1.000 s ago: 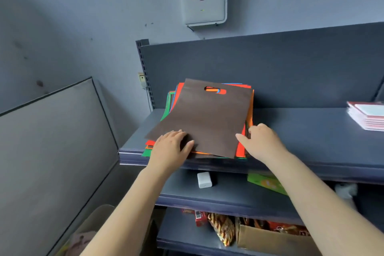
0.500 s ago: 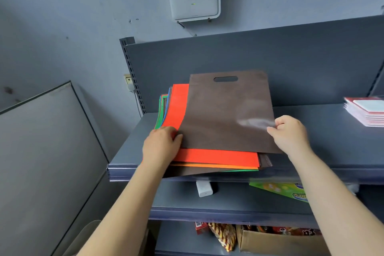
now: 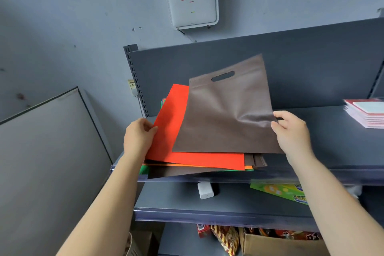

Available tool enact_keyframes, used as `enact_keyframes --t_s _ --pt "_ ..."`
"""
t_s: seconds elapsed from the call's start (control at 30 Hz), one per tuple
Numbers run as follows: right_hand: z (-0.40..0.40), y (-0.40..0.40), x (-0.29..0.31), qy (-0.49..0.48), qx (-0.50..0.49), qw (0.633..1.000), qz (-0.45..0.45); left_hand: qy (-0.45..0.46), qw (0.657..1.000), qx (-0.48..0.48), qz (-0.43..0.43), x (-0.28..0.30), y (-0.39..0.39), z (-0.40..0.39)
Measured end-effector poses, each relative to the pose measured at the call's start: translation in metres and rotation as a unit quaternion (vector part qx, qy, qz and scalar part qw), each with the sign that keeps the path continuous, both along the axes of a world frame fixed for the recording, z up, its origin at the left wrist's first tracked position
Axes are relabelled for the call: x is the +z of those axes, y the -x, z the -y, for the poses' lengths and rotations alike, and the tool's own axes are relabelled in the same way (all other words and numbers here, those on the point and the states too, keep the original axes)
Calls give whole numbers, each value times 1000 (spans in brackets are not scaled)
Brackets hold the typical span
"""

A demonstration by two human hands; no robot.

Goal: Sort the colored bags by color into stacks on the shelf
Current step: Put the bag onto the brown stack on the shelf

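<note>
Right hand [image 3: 291,131] pinches the brown bag [image 3: 226,114] at its right edge, tilting it up clear of the mixed pile, handle slot away from the person. Left hand [image 3: 138,137] grips the red bag's [image 3: 172,131] left edge, steadying the pile on the shelf [image 3: 332,147]. Bare shelf lies to the right, on the lifting hand's own side; that's where I'd expect brown to land.

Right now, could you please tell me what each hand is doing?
Left hand: grips the red bag at its left edge.
Right hand: pinches the brown bag at its right edge.
</note>
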State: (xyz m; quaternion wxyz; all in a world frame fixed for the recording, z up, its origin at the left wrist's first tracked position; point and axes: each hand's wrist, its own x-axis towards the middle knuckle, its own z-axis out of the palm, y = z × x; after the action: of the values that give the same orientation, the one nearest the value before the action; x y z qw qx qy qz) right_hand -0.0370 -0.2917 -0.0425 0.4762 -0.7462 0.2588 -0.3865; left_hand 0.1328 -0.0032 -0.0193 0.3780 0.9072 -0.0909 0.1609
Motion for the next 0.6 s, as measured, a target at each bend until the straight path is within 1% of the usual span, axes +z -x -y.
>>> enact_keyframes --t_s 0.07,0.17,0.3,0.4,0.5,0.6 --pt "-4 5 2 -39 19 998 34 69 997 -8 40 6 13 -4" --pt "-17 18 5 -137 80 982 99 163 982 17 90 10 42 -16" --pt "-44 37 7 -190 167 959 131 251 957 73 122 4 93 -41" --pt "-70 44 4 -220 246 934 133 298 937 123 134 -3 139 -68" --pt "-104 47 1 -253 323 905 116 347 910 166 152 -12 188 -105" --pt "-146 51 -7 -253 381 886 76 358 889 221 182 -22 236 -148"
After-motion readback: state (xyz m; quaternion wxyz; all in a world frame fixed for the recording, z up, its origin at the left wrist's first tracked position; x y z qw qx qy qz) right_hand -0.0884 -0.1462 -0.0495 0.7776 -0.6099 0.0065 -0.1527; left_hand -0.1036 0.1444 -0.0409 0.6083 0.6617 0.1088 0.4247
